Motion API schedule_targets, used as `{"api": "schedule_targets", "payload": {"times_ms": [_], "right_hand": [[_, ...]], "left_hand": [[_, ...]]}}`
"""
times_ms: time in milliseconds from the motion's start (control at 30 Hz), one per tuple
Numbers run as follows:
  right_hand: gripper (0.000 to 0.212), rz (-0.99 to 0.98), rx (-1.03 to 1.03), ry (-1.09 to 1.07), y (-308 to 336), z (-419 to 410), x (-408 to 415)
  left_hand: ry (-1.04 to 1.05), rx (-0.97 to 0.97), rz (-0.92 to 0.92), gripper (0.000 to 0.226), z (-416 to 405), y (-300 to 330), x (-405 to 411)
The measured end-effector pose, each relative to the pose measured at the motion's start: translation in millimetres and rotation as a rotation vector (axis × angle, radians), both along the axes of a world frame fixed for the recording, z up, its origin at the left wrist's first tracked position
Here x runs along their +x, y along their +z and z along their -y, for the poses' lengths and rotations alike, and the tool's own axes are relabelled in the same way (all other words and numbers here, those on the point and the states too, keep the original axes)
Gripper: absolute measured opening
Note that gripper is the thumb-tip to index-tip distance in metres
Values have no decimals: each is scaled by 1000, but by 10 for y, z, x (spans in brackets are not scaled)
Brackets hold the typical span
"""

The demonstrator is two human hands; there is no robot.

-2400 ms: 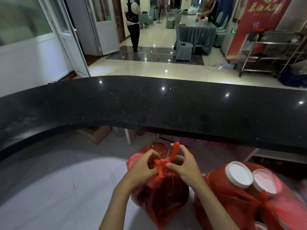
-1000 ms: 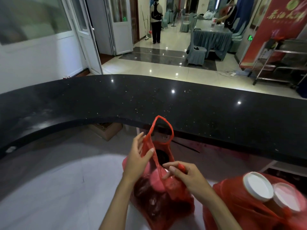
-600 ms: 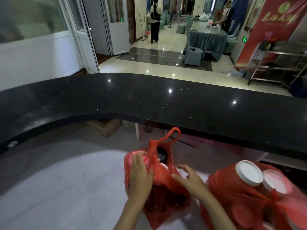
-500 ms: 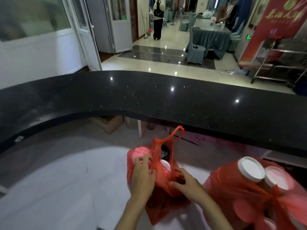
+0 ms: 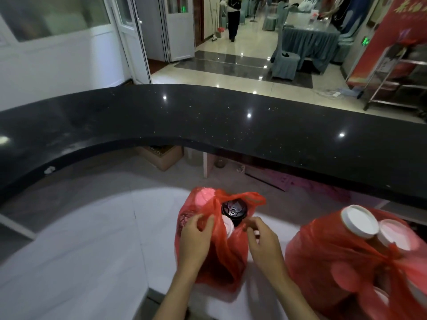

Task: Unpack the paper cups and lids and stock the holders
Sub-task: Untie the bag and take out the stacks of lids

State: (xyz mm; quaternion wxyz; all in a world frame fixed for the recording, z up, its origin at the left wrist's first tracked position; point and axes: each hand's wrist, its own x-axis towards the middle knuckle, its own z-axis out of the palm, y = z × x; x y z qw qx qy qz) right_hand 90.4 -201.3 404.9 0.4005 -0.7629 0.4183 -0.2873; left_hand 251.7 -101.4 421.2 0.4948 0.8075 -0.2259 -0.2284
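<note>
A small red plastic bag [image 5: 221,257] stands on the white lower counter [image 5: 92,250], its mouth pulled apart. Inside it I see a stack of black lids [image 5: 234,210] and a white lid [image 5: 227,227] just in front. My left hand [image 5: 196,239] grips the bag's left edge. My right hand [image 5: 261,239] pinches the right edge of the mouth. To the right sits a larger red bag [image 5: 346,262], tied at the top, with two white-topped stacks of cups [image 5: 360,221] pushing out of it.
A curved black stone counter [image 5: 231,125] rises beyond the white one. Under it lie a cardboard box [image 5: 161,155] and small clutter. Farther off are a tiled hall, a person walking away [image 5: 233,17], a draped table [image 5: 309,40] and a metal rack [image 5: 397,79].
The knot on the small bag came undone and its handles dropped. My hands have pulled the mouth wider, baring the black and white lids inside.
</note>
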Motion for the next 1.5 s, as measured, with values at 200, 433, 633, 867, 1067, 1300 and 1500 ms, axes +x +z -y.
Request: {"api": "schedule_targets", "payload": {"times_ms": [200, 433, 633, 867, 1067, 1300, 1500], "right_hand": [[72, 297, 156, 107, 404, -9, 31], [96, 148, 172, 308, 703, 498, 384], [53, 147, 73, -22, 807, 818, 479], [12, 272, -168, 88, 710, 691, 582], [7, 230, -261, 258, 620, 807, 619], [70, -285, -131, 426, 572, 1106, 672], [45, 31, -400, 272, 343, 960, 779]], "left_hand": [[-233, 233, 248, 129, -91, 82, 67], [-524, 569, 420, 113, -244, 104, 399], [-342, 158, 249, 56, -309, 149, 677], [-277, -301, 357, 16, 70, 749, 406], [-717, 558, 644, 85, 371, 425, 287], [-650, 589, 921, 59, 172, -77, 515], [-472, 536, 998, 57, 44, -113, 671]]}}
